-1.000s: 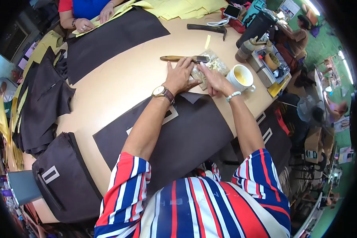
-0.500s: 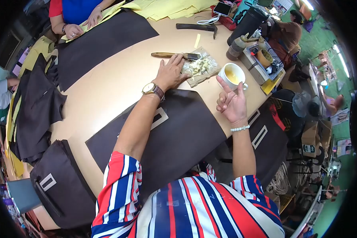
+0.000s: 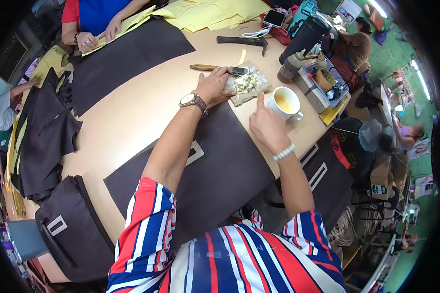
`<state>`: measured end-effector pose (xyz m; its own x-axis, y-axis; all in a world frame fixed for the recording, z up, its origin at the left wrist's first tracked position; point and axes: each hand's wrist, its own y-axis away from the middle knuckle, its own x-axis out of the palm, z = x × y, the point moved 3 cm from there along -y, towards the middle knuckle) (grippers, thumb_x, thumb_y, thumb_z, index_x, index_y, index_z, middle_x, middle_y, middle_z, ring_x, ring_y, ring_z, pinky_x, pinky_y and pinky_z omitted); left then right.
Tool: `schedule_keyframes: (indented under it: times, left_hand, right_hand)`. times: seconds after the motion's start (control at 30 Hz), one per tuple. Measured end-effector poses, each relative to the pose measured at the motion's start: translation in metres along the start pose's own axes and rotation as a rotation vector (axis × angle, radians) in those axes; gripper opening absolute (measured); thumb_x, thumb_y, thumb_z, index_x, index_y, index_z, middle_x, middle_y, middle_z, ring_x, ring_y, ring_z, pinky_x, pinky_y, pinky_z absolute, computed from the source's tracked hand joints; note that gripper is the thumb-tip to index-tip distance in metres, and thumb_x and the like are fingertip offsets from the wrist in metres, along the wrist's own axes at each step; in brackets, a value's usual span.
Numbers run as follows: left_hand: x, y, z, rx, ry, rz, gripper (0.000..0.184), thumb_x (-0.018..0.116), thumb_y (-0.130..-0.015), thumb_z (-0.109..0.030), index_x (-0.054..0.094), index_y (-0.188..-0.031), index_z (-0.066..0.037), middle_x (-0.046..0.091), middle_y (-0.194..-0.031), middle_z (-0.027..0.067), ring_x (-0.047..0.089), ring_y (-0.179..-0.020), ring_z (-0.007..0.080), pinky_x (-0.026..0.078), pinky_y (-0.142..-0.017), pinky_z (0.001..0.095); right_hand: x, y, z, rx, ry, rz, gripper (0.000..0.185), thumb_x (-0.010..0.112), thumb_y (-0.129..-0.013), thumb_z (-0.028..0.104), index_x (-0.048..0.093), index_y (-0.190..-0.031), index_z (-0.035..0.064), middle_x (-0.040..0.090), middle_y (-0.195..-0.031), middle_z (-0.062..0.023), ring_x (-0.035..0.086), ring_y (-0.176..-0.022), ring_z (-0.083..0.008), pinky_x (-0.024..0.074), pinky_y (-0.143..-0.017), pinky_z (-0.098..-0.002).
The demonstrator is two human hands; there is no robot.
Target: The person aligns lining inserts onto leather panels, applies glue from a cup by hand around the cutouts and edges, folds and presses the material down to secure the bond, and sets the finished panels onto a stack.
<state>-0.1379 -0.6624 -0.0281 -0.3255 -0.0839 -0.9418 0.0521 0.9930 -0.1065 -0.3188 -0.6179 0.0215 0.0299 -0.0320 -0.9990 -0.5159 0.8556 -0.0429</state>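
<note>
Showing left grip (image 3: 212, 88) splayed, empty, at paste-smeared board (image 3: 243, 97); right grip (image 3: 269, 126) curled, index extended, contents unclear. Mug (image 3: 295, 100) near desk's (image 3: 137, 107) right edge: probably rigid, breakable; best held by handle (image 3: 298, 116).

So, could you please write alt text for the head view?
A person's left hand is beside a brush and a slab with pale clumps on a worktable; the right hand, index finger extended, is beside a white cup. A dark sheet lies nearby.
</note>
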Motion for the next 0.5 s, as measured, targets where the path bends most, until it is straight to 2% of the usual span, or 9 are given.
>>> schedule_keyframes:
  times: [0.03, 0.13, 0.23, 0.33, 0.37, 0.43, 0.5]
  left_hand:
    - [-0.001, 0.0, 0.001, 0.016, -0.012, 0.022, 0.071, 0.062, -0.076, -0.05, 0.044, -0.128, -0.006, 0.029, -0.144, 0.0045, 0.026, -0.133, 0.0225, 0.029, -0.097, 0.0642]
    - [-0.003, -0.004, 0.005, 0.049, -0.034, 0.055, 0.075, 0.062, -0.075, -0.054, 0.043, -0.13, -0.007, 0.026, -0.145, 0.0061, 0.026, -0.133, 0.0243, 0.029, -0.096, 0.0664]
    - [0.002, -0.003, 0.007, 0.046, -0.028, 0.05, 0.077, 0.063, -0.073, -0.055, 0.042, -0.131, -0.008, 0.025, -0.145, 0.0058, 0.024, -0.134, 0.0241, 0.029, -0.096, 0.0668]
    - [0.004, 0.0, 0.005, 0.042, -0.028, 0.018, 0.076, 0.063, -0.074, -0.053, 0.041, -0.132, -0.008, 0.026, -0.145, 0.0058, 0.023, -0.135, 0.024, 0.029, -0.096, 0.0668]
    - [0.006, 0.002, 0.005, 0.05, -0.03, -0.009, 0.076, 0.063, -0.074, -0.052, 0.041, -0.132, -0.007, 0.026, -0.145, 0.0059, 0.023, -0.135, 0.0239, 0.028, -0.096, 0.0669]
    - [0.007, 0.005, 0.004, 0.058, -0.022, -0.062, 0.073, 0.063, -0.076, -0.048, 0.041, -0.132, -0.006, 0.027, -0.145, 0.0065, 0.023, -0.135, 0.024, 0.028, -0.096, 0.0666]
    - [0.005, 0.006, 0.004, 0.062, -0.016, -0.061, 0.073, 0.063, -0.075, -0.048, 0.042, -0.131, -0.006, 0.027, -0.144, 0.0064, 0.023, -0.135, 0.0239, 0.028, -0.096, 0.0664]
  right_hand:
    - [-0.001, -0.012, 0.006, -0.002, 0.021, 0.019, 0.059, 0.05, -0.079, 0.016, 0.036, -0.125, -0.0181, 0.066, -0.086, -0.0209, 0.066, -0.065, -0.0238, 0.0505, -0.053, -0.0344]
    - [0.018, -0.058, 0.009, 0.091, 0.189, -0.028, 0.053, 0.052, -0.081, 0.018, 0.044, -0.125, -0.0113, 0.064, -0.101, -0.0229, 0.067, -0.073, -0.0225, 0.0508, -0.054, -0.0334]
    - [0.042, -0.103, 0.0, 0.046, 0.398, 0.305, 0.048, 0.053, -0.084, 0.022, 0.05, -0.124, -0.0033, 0.057, -0.117, -0.0224, 0.066, -0.08, -0.021, 0.0498, -0.052, -0.0329]
    - [0.053, -0.11, 0.011, 0.229, 0.49, 0.381, 0.045, 0.053, -0.086, 0.023, 0.05, -0.126, 0.0022, 0.056, -0.12, -0.0182, 0.065, -0.075, -0.0184, 0.0445, -0.044, -0.0321]
    - [0.072, -0.115, 0.009, 0.201, 0.657, 0.447, 0.047, 0.054, -0.085, 0.023, 0.049, -0.127, 0.0021, 0.06, -0.115, -0.0125, 0.064, -0.069, -0.0169, 0.0376, -0.038, -0.0313]
    - [0.074, -0.105, 0.004, 0.223, 0.632, 0.254, 0.041, 0.055, -0.085, 0.022, 0.055, -0.12, 0.0026, 0.063, -0.107, -0.0093, 0.063, -0.065, -0.016, 0.0339, -0.036, -0.0308]
    - [0.066, -0.09, 0.004, 0.061, 0.714, 0.21, 0.023, 0.056, -0.083, 0.019, 0.067, -0.1, 0.0078, 0.067, -0.087, -0.003, 0.063, -0.066, -0.0138, 0.0373, -0.037, -0.0316]
